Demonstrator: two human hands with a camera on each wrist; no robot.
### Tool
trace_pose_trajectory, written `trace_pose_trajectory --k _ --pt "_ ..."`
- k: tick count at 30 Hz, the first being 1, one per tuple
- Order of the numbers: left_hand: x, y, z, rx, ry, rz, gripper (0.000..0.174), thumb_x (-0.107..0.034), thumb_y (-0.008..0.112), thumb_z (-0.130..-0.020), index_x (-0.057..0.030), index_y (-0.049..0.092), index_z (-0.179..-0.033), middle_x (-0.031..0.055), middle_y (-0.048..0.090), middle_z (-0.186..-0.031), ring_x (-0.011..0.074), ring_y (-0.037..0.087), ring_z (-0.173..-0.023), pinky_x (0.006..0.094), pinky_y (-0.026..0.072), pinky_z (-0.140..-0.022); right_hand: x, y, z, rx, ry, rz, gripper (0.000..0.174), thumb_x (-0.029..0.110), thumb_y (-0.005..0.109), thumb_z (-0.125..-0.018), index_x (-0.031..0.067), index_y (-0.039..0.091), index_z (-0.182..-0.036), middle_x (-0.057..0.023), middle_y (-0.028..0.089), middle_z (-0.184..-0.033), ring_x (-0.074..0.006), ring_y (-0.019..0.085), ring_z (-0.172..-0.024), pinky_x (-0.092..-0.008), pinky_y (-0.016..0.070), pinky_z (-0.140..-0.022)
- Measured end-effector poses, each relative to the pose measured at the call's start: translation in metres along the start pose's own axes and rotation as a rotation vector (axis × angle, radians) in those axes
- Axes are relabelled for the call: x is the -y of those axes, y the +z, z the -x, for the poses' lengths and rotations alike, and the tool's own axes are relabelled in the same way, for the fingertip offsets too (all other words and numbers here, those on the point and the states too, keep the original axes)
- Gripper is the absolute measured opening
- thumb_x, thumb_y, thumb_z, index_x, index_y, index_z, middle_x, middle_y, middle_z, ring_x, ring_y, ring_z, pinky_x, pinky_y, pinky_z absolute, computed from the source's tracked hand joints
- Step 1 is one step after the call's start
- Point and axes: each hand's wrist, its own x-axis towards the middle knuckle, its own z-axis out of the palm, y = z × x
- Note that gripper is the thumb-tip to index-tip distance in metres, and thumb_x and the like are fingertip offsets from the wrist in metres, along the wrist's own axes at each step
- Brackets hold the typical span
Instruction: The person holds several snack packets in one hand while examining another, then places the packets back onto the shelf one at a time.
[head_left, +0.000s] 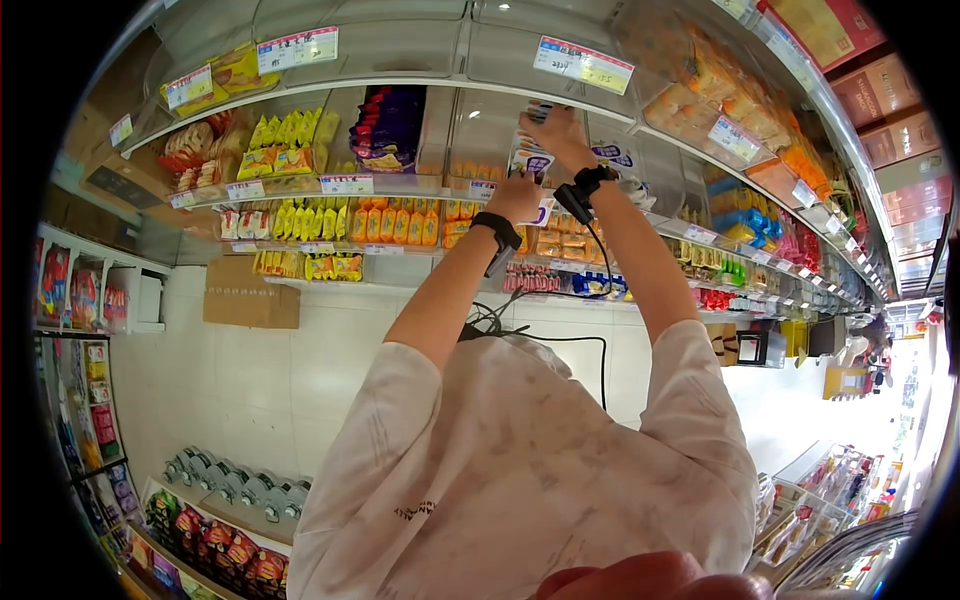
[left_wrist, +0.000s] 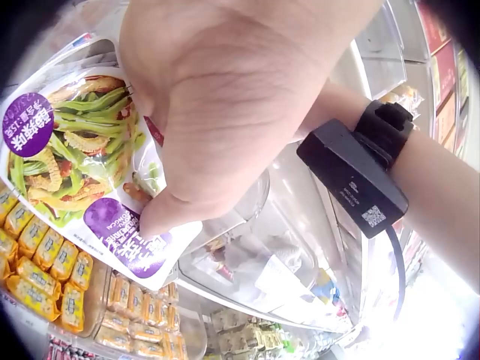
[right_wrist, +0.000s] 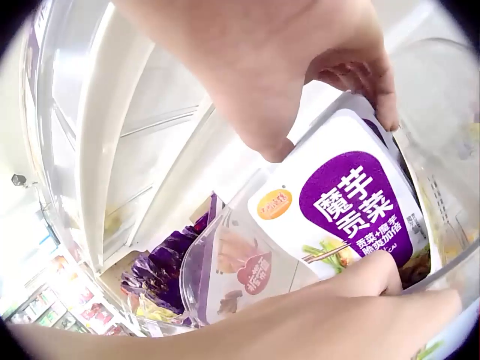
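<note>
Upright white-and-purple food packets (head_left: 530, 158) stand in a clear shelf bin, seen large in the right wrist view (right_wrist: 289, 217). My left hand (head_left: 516, 197) is at their near side; in the left wrist view its thumb and fingers (left_wrist: 232, 97) pinch a packet picturing green vegetables (left_wrist: 82, 154). Farther in, my right hand (head_left: 560, 135) reaches over the packets. Its thumb and curled fingers (right_wrist: 270, 60) hold their upper edge between them in the right wrist view, while my left hand (right_wrist: 367, 296) lies across the lower front. Some fingertips are hidden.
Purple packs (head_left: 388, 130) and yellow packs (head_left: 290, 140) fill bins to the left. Orange-wrapped snacks (head_left: 395, 222) sit on the tier below. A shelf rail with price tags (head_left: 583, 65) runs above my hands, and a cable (head_left: 605, 345) hangs near my body.
</note>
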Motion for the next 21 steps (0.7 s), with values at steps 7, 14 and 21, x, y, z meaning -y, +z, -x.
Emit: trace_pose_trajectory --k 7,14,21 --pt "0.001 0.004 -0.002 -0.045 0.013 -0.033 0.032 -0.013 0.063 -0.08 -0.0158 0.076 -0.11 0.0251 0.06 -0.127 0.0389 0.061 -0.113 0.0462 0.0518 -0.095 0.002 -0.023 0.009 0.025 -0.092 -0.101 0.067 0.055 0.069 -0.079 -0.0018 0.066 -0.116 -0.0305 0.067 -0.11 -0.0467 0.064 -0.105 -0.0477 0.0531 -0.092" --pt "0.003 -0.005 -0.005 -0.033 0.042 -0.001 0.029 -0.015 0.063 -0.08 -0.0112 0.076 -0.106 0.0276 0.061 -0.122 0.0411 0.063 -0.108 0.0485 0.0521 -0.091 -0.003 -0.013 0.014 -0.051 0.032 0.137 0.095 0.075 0.06 -0.079 -0.0085 0.059 -0.124 -0.0286 0.07 -0.104 -0.0446 0.069 -0.098 -0.0478 0.0559 -0.088" --pt "0.001 -0.001 -0.004 0.014 0.034 -0.07 0.033 -0.017 0.065 -0.081 -0.0129 0.074 -0.113 0.0257 0.061 -0.125 0.0393 0.065 -0.106 0.0469 0.0531 -0.093 0.005 -0.025 0.006 0.206 0.094 0.085 0.1 0.079 0.058 -0.076 -0.0105 0.06 -0.12 -0.0284 0.07 -0.104 -0.04 0.07 -0.098 -0.0438 0.0566 -0.086"
